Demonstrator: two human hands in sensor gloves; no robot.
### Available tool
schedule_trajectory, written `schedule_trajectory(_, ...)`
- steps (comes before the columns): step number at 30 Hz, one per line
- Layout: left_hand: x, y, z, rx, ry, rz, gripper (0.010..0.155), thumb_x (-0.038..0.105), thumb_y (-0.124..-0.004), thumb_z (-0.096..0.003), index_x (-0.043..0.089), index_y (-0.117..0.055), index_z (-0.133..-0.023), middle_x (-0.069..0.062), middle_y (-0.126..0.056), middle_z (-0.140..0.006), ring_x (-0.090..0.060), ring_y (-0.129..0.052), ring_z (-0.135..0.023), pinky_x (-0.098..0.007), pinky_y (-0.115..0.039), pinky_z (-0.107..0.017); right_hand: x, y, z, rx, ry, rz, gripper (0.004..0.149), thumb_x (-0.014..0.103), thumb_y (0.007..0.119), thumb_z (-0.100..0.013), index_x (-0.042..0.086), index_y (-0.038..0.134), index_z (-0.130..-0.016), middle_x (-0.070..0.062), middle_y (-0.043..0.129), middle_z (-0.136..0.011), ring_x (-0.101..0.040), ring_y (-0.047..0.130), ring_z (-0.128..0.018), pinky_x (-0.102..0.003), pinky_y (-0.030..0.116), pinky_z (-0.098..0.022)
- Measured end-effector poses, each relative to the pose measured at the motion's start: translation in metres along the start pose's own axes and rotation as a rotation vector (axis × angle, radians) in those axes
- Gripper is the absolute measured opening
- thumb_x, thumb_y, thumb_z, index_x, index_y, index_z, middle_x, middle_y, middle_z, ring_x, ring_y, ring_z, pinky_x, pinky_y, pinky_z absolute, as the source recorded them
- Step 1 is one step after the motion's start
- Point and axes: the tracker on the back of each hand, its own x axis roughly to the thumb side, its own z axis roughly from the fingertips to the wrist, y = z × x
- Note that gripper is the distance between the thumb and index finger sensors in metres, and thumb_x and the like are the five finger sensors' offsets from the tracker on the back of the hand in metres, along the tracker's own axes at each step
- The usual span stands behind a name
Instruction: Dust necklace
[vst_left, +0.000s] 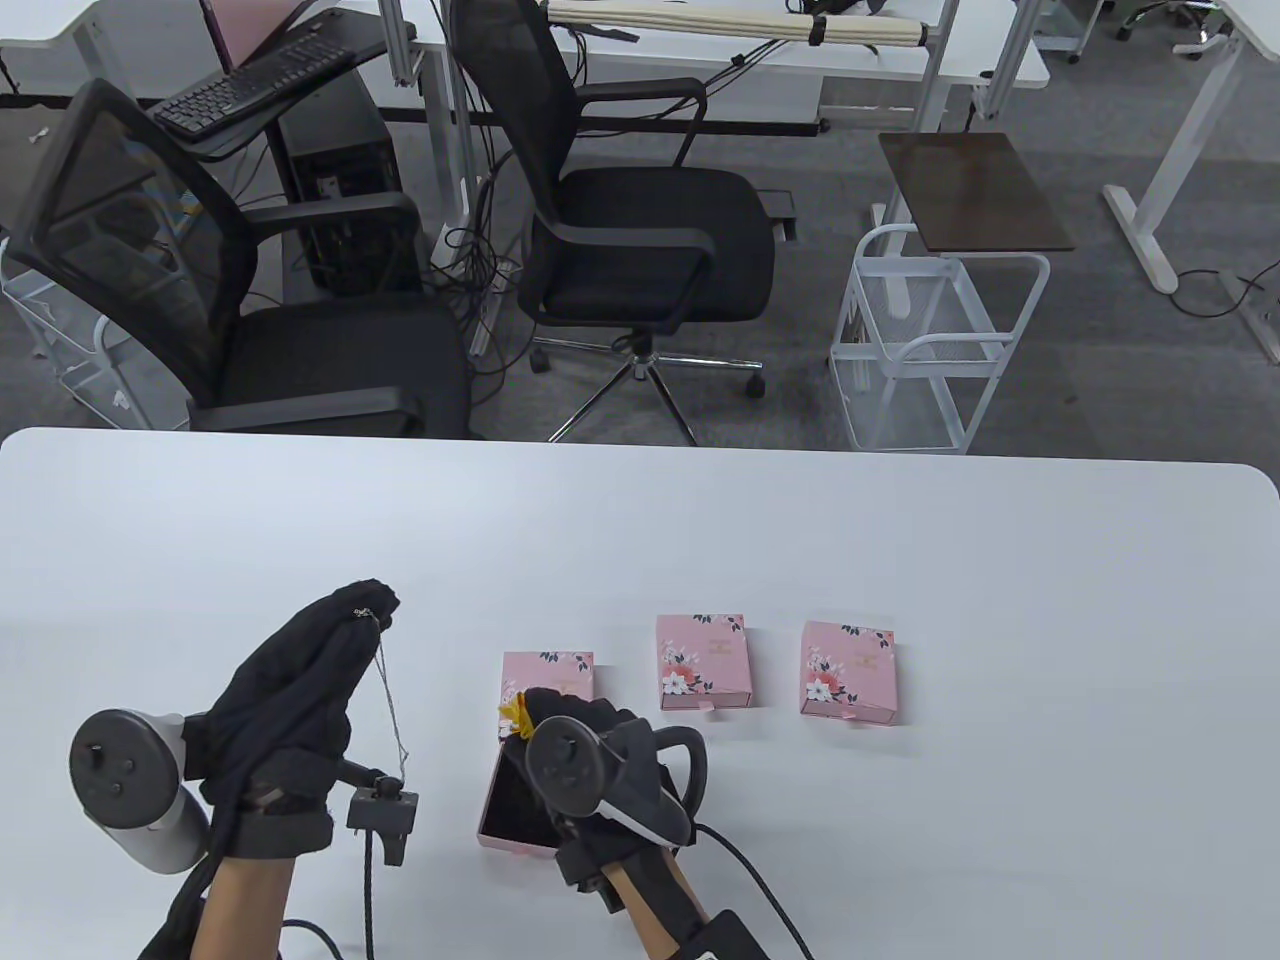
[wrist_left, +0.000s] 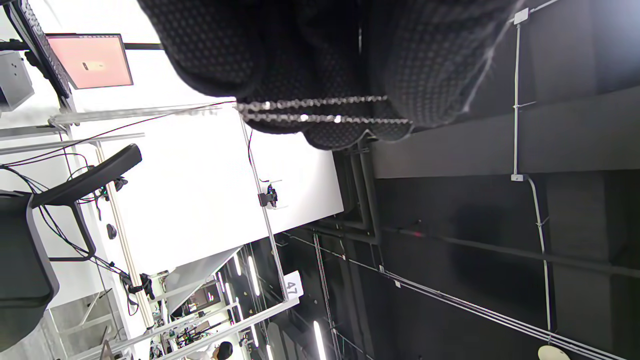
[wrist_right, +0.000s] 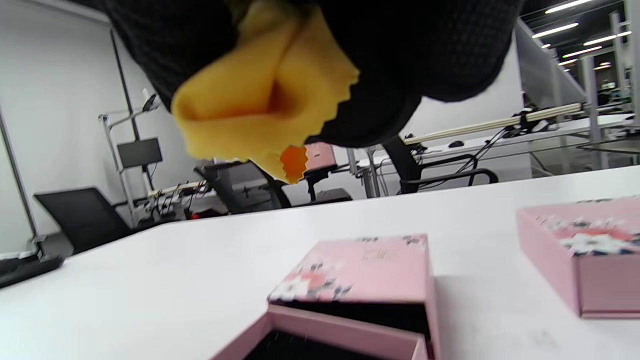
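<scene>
Nearest the bottom edge of the table view, both gloved hands over the white table (vst_left: 900, 560), well apart from each other. Left hand (vst_left: 285, 700) raised, fingers bunched together at the top, pinching a thin silver necklace (vst_left: 388, 700); chain hangs down in a narrow loop from the fingertips, its low end near the small black mount beside that wrist. Left wrist view: two strands of the chain (wrist_left: 320, 111) run side by side across the dark glove fingers (wrist_left: 280, 55); the exact grip point is hidden by the glove.

Right hand (vst_left: 590, 740) sits just right of that, over an open pink box. Its fingers hold a yellow cloth (vst_left: 513, 712), only a corner showing in the table view. Right wrist view: cloth (wrist_right: 260, 95) is folded and bunched with a zigzag edge, clamped under the black fingers (wrist_right: 425, 45), hanging above the box, not touching it.

Under the right hand, the drawer tray (vst_left: 515, 800) with dark lining is pulled out toward the person, and its floral pink sleeve (vst_left: 548, 680) lies just behind. Same pair in the right wrist view: tray (wrist_right: 345, 335), sleeve (wrist_right: 360, 267).

Farther right, two closed pink floral boxes in a row, middle box (vst_left: 703, 662) and right box (vst_left: 848, 670), near each other but apart.

Beyond the table: two black office chairs (vst_left: 640, 200), a white wire cart (vst_left: 935, 340), a keyboard (vst_left: 250, 85) on a desk.
</scene>
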Motion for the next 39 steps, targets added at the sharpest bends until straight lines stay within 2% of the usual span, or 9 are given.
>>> schedule_trajectory(4, -0.001, -0.005, 0.001, -0.018, 0.003, -0.006, 0.035, 0.045, -0.088, -0.0545, 0.031, -0.091, -0.087, 0.000, -0.098, -0.090, -0.023, -0.093, -0.079, -0.042, -0.082, -0.057, -0.029, -0.019, 0.004, -0.023, 0.072, -0.037, 0.048, 0.040, 0.084, -0.061, 0.011, 0.074, -0.098, -0.014, 0.093, -0.076, -0.033, 0.095, -0.055, -0.048, 0.080, -0.049)
schedule_trajectory(7, -0.001, -0.011, 0.002, -0.038, 0.000, -0.022, 0.035, 0.045, -0.088, -0.0546, 0.032, -0.091, -0.087, 0.000, -0.098, -0.089, -0.021, -0.093, -0.078, -0.041, -0.083, -0.056, -0.052, -0.022, 0.012, -0.023, 0.129, -0.022, 0.049, 0.040, 0.083, -0.061, 0.011, 0.073, -0.098, -0.014, 0.092, -0.076, -0.034, 0.095, -0.055, -0.048, 0.080, -0.049)
schedule_trajectory(11, -0.002, -0.020, 0.003, -0.063, 0.001, -0.040, 0.035, 0.045, -0.088, -0.0545, 0.032, -0.092, -0.087, 0.000, -0.099, -0.089, -0.022, -0.093, -0.078, -0.042, -0.083, -0.056, -0.083, -0.007, 0.024, 0.014, 0.203, 0.004, 0.049, 0.041, 0.083, -0.061, 0.010, 0.074, -0.098, -0.015, 0.092, -0.076, -0.034, 0.095, -0.055, -0.049, 0.080, -0.049)
schedule_trajectory(16, -0.004, -0.026, 0.005, -0.082, 0.004, -0.060, 0.036, 0.045, -0.088, -0.0544, 0.031, -0.092, -0.087, 0.000, -0.099, -0.089, -0.022, -0.093, -0.078, -0.042, -0.083, -0.056, -0.110, 0.011, 0.024, 0.168, 0.299, 0.074, 0.051, 0.041, 0.082, -0.062, 0.010, 0.072, -0.101, -0.017, 0.091, -0.079, -0.036, 0.094, -0.058, -0.050, 0.078, -0.051)
schedule_trajectory(19, -0.005, -0.029, 0.005, -0.089, 0.003, -0.070, 0.035, 0.045, -0.088, -0.0544, 0.032, -0.092, -0.087, 0.000, -0.099, -0.089, -0.022, -0.093, -0.078, -0.042, -0.083, -0.056, -0.115, 0.023, 0.023, 0.297, 0.315, 0.123, 0.052, 0.042, 0.082, -0.062, 0.010, 0.071, -0.101, -0.017, 0.090, -0.080, -0.036, 0.093, -0.059, -0.051, 0.078, -0.052)
schedule_trajectory(24, -0.006, -0.033, 0.006, -0.100, 0.004, -0.080, 0.036, 0.045, -0.088, -0.0544, 0.031, -0.092, -0.087, 0.000, -0.099, -0.089, -0.022, -0.093, -0.078, -0.042, -0.083, -0.056, -0.112, 0.036, 0.024, 0.421, 0.300, 0.198, 0.054, 0.042, 0.081, -0.062, 0.011, 0.069, -0.104, -0.019, 0.086, -0.085, -0.039, 0.090, -0.065, -0.053, 0.075, -0.056)
schedule_trajectory(31, -0.007, -0.034, 0.007, -0.106, 0.004, -0.087, 0.036, 0.045, -0.088, -0.0543, 0.031, -0.092, -0.087, 0.000, -0.099, -0.088, -0.022, -0.093, -0.078, -0.042, -0.083, -0.056, -0.106, 0.044, 0.025, 0.525, 0.285, 0.230, 0.056, 0.043, 0.082, -0.062, 0.013, 0.066, -0.107, -0.022, 0.080, -0.092, -0.043, 0.085, -0.072, -0.056, 0.070, -0.060)
schedule_trajectory(33, -0.007, -0.035, 0.007, -0.107, 0.004, -0.090, 0.036, 0.045, -0.088, -0.0543, 0.031, -0.092, -0.087, 0.000, -0.099, -0.088, -0.022, -0.093, -0.078, -0.042, -0.083, -0.056, -0.106, 0.050, 0.026, 0.586, 0.295, 0.265, 0.058, 0.043, 0.081, -0.062, 0.014, 0.062, -0.109, -0.025, 0.075, -0.098, -0.046, 0.080, -0.077, -0.058, 0.068, -0.062)
schedule_trajectory(39, -0.008, -0.035, 0.007, -0.110, 0.007, -0.092, 0.036, 0.045, -0.088, -0.0545, 0.031, -0.092, -0.087, 0.000, -0.099, -0.089, -0.022, -0.093, -0.078, -0.042, -0.083, -0.056, -0.100, 0.059, 0.027, 0.653, 0.260, 0.293, 0.070, 0.044, 0.081, -0.062, 0.013, 0.047, -0.116, -0.030, 0.060, -0.107, -0.052, 0.069, -0.086, -0.062, 0.061, -0.066)
